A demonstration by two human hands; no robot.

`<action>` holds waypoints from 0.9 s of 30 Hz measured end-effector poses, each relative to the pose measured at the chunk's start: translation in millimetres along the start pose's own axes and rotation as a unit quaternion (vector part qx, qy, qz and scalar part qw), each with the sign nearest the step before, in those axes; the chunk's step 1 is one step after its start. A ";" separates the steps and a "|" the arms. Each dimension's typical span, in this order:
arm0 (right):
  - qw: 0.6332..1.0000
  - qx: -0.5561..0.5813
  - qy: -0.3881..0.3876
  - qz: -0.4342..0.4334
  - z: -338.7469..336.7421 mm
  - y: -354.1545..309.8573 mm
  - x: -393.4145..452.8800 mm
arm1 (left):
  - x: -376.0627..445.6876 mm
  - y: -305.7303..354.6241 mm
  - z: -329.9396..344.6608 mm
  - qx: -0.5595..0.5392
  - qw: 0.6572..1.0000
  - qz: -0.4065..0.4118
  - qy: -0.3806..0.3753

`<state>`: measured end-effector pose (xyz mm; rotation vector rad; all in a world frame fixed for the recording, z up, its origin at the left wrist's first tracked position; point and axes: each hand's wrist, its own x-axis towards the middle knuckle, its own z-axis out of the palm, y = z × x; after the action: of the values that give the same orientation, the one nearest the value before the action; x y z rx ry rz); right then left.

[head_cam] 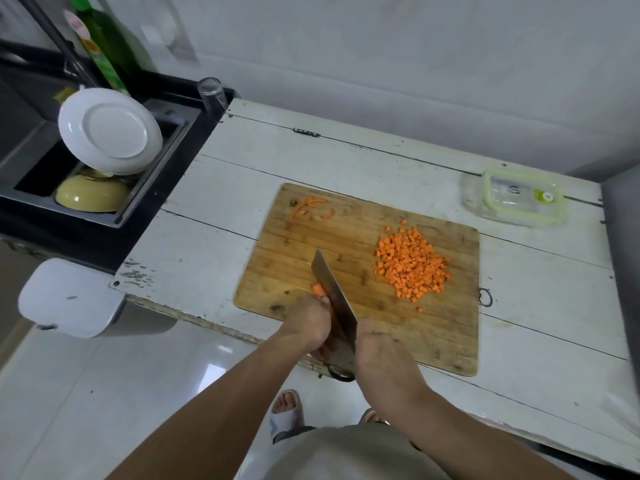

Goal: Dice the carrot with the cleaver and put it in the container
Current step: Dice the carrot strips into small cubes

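The right hand [375, 351] grasps the cleaver [334, 299]; the left hand [308, 322] pins a carrot piece [318, 289] against the blade on the cutting board [446, 344]. Diced carrot [412, 265] lies piled near the lidded container [516, 197] on the surface [214, 244].

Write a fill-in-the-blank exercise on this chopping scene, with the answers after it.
1. The right hand grips the ____.
2. The pile of dice lies on the ____ half of the board, as the camera sees it.
3. The container stands on the ____, beyond the board's far right corner.
4. The left hand holds down a piece of ____.

Answers: cleaver; right; table; carrot
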<state>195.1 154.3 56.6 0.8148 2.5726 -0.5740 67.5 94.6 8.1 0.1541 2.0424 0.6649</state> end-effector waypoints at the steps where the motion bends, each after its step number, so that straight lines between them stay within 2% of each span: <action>1: 1.000 -0.005 0.003 0.005 0.5 -3.7 8.3 | 0.4 0.3 -0.6 -0.003 1.000 0.003 -0.005; 6: 1.000 -0.003 0.025 0.018 5.4 -14.2 32.2 | -0.7 -0.1 -0.8 -0.042 0.999 0.001 -0.003; 10: 0.995 0.076 0.063 -0.006 3.2 2.8 25.3 | -6.9 -0.6 -1.4 -0.033 0.999 -0.016 -0.015; 15: 0.991 0.053 0.121 -0.034 10.0 18.7 4.5 | -8.7 -0.1 0.8 -0.029 0.999 -0.027 -0.025; 27: 0.994 -0.011 0.098 -0.037 14.5 15.2 -0.8 | -6.6 -3.3 2.9 -0.063 0.998 -0.016 -0.002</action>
<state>208.3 158.2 40.8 0.8083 2.7914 -0.5090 74.0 90.6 10.3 0.0481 1.9887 0.7706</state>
